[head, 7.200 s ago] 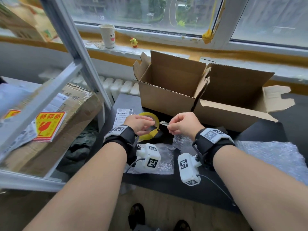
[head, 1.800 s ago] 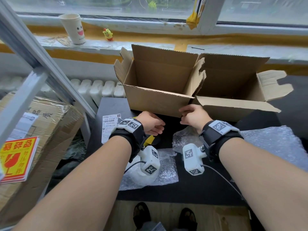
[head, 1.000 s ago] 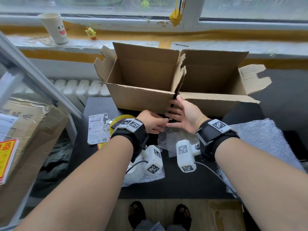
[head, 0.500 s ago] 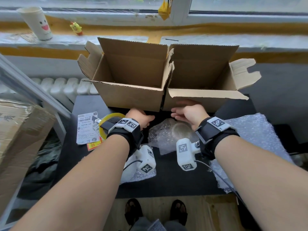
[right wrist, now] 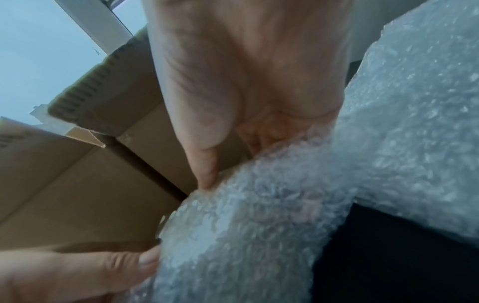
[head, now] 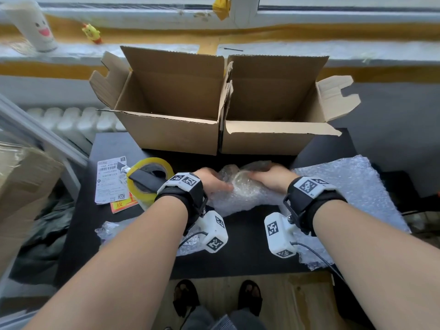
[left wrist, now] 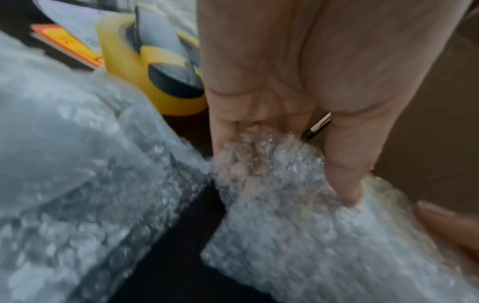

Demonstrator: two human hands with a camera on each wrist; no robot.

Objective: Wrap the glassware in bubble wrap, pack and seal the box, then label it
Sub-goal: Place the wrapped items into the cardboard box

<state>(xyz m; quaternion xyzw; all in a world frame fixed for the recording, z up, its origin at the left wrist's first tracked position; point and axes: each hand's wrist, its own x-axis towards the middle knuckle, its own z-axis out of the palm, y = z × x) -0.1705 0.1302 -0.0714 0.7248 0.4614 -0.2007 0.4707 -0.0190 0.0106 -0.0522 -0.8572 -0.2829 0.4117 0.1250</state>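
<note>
The left hand (head: 212, 181) and right hand (head: 269, 178) each curl round an end of the bubble-wrapped glass (head: 240, 186), lying on the desk (head: 250, 246) just before the open box (head: 221, 110). Light, breakable and probably slippery under the soft wrap, it is best cradled from both ends.

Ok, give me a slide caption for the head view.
Both hands, left hand and right hand, grip a bubble-wrapped glass before the open cardboard box, tape roll alongside.
</note>
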